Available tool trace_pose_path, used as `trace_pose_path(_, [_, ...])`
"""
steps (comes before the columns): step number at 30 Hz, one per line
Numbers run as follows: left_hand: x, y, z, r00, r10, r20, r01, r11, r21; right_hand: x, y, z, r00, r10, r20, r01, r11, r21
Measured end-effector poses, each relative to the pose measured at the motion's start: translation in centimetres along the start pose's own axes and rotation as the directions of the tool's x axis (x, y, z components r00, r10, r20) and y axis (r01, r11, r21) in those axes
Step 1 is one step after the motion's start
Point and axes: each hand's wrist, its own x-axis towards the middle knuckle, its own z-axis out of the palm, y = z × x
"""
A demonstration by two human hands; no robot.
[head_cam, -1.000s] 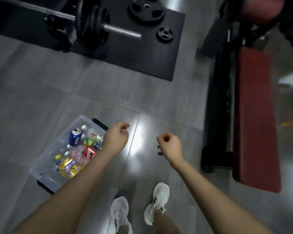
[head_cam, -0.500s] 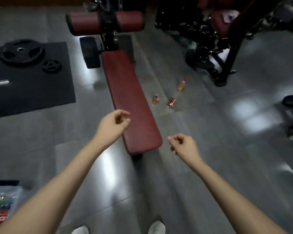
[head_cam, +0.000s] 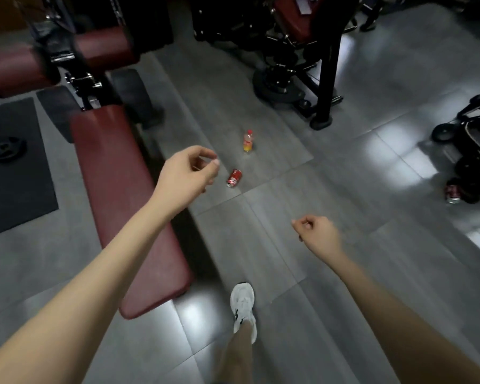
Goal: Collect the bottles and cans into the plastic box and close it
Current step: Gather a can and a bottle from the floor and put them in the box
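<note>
The view has swung away from the plastic box, which sat at the person's near left a second ago with cans and bottles already inside and is now out of frame. In its place the floor beside the red bench (head_cam: 122, 195) has come into sight, and the person has stepped toward it, one white shoe (head_cam: 243, 309) planted ahead. Half a second ago the stray drinks were small and far; now they lie closer, so the person is judged to be walking over to fetch the next items, with the box left open behind.

Three drinks show on the grey floor. A red can (head_cam: 234, 177) lies on its side just right of the bench. A small orange bottle (head_cam: 248, 140) with a red cap stands upright a little farther off. A second can (head_cam: 452, 194), dark red, lies far to the right, beside the wheels of a black stroller (head_cam: 474, 151). A third item seen near the bench half a second ago is now hidden behind the left hand.

The left hand (head_cam: 189, 173) is raised in front of the red can but not touching it, fingers loosely curled with thumb and forefinger near each other, holding nothing. The right hand (head_cam: 317, 234) hangs lower and nearer, curled into a loose fist, also empty. Both are well apart from any drink.
</note>
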Motion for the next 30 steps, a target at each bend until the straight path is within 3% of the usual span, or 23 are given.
trace_pose_path(9, [19.8, 0.2, 7.6, 0.994, -0.093, -0.051, 0.100, 0.980, 0.170, 21.4, 1.4, -4.1, 0.986, 0.085, 0.140, -0.070, 0.992, -0.107])
trace_pose_path(18, [37.5, -4.9, 14.1, 0.968, -0.219, -0.124, 0.251, 0.871, 0.422, 46.5, -2.5, -4.1, 0.951, -0.033, 0.307, 0.140, 0.931, -0.336])
trace_pose_path(22, [45.4, -8.8, 17.0, 0.925, -0.300, -0.234, 0.372, 0.839, 0.397, 58.3, -3.8, -1.5, 0.912, -0.097, 0.399, 0.282, 0.855, -0.435])
trace_pose_path(30, [56.9, -25.3, 26.2, 0.838, -0.411, -0.359, 0.516, 0.812, 0.273, 78.2, 1.1, 11.3, 0.875, -0.098, 0.475, 0.329, 0.839, -0.433])
